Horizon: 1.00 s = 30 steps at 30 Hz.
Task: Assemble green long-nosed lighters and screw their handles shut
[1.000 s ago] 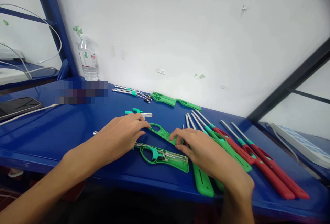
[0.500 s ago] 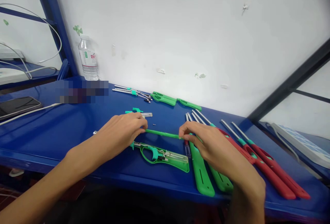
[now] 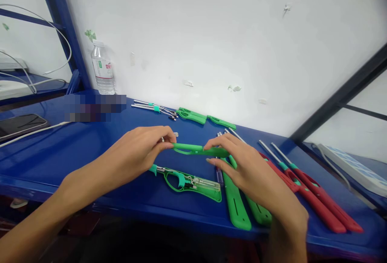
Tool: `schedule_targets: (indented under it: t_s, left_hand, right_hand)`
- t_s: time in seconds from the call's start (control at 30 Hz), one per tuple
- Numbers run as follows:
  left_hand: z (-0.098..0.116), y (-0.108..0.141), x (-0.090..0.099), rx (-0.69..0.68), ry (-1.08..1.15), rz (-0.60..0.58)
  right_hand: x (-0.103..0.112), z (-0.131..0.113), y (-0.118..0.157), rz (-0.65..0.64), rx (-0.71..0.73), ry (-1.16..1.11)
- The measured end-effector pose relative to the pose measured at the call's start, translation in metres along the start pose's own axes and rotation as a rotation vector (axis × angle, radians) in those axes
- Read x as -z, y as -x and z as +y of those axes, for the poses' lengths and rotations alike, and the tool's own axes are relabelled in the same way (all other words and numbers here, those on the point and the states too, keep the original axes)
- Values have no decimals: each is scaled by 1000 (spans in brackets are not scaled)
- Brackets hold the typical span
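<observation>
A green lighter casing half point(image 3: 189, 147) is held level above the blue table between my hands. My left hand point(image 3: 152, 146) pinches its left end between thumb and fingers. Around the right part, my right hand point(image 3: 232, 156) has its fingertips on the upper edge and its thumb below. Under the raised piece lies an opened lighter point(image 3: 193, 192) in the matching green half, with a teal trigger point(image 3: 181, 180), a clear fuel tank point(image 3: 208, 184) and a metal nozzle. My left hand partly hides small parts behind it.
Green lighters point(image 3: 237, 206) and red lighters point(image 3: 317, 198) lie to the right, near a screwdriver point(image 3: 219, 176). Along the wall are green casing pieces point(image 3: 192, 116) and metal nozzle rods point(image 3: 145, 107). A water bottle point(image 3: 102, 69) and a phone point(image 3: 22, 126) are at left.
Both hands have raised the green casing half slightly and tilted it, so more of its face and its trigger loop show. The opened lighter stays in place.
</observation>
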State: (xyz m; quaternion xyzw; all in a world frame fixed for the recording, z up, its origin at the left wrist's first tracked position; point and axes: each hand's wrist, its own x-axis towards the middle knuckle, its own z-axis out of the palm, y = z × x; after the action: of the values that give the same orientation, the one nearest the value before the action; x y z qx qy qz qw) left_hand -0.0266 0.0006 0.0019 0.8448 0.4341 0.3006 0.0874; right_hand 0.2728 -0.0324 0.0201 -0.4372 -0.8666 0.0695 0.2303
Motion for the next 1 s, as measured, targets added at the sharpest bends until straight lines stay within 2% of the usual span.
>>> schedule_targets:
  t_s: [0.13, 0.27, 0.4, 0.5, 0.7, 1.0]
  left_hand:
    - [-1, 3, 3, 29, 63, -26]
    - [-5, 5, 4, -22, 8, -56]
    - [-7, 6, 4, -44, -92, -64]
    - [-10, 8, 2, -40, -142, -130]
    - [-17, 16, -1, 4, -129, -238]
    - [-15, 19, 0, 40, -50, -308]
  right_hand:
    - [3, -1, -1, 41, 27, -27]
    - [4, -4, 0, 37, 9, -44]
    - [2, -4, 2, -17, -37, -35]
    - [1, -5, 3, -62, -48, -16]
    - [4, -13, 1, -205, -75, -57]
    - [0, -15, 1, -273, -132, -42]
